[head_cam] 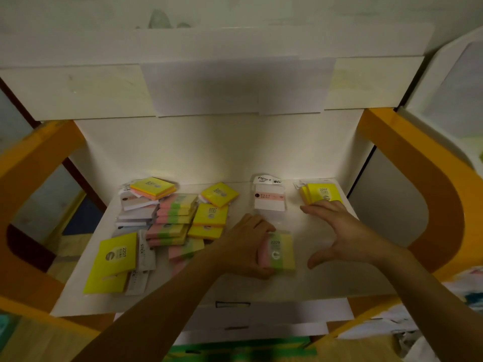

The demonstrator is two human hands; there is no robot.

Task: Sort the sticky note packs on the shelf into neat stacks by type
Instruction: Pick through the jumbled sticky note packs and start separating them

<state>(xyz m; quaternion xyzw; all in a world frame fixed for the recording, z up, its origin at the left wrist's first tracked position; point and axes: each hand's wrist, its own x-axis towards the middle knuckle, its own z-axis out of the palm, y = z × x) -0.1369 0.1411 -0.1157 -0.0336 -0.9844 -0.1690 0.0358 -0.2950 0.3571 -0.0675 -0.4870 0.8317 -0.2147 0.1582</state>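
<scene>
My left hand (245, 244) grips a pink-green-yellow striped pack marked 2209 (281, 253) resting on the white shelf (324, 280). My right hand (339, 231) hovers open to its right, fingertips touching a small stack of yellow 2207 packs (322, 193) at the back right. A white-and-pink bagged pack (269, 197) lies at the back centre. On the left sits a jumbled heap: striped packs (175, 218), yellow 2207 packs (210, 215), white and grey pads (137, 212), and a large yellow pack (112, 262) near the front.
Orange curved side frames (439, 205) flank the shelf on both sides. A white upper shelf board (198, 87) overhangs the back. White "STICK" bagged strips (145, 257) lie by the large yellow pack. Price label strips (232, 304) run under the front edge.
</scene>
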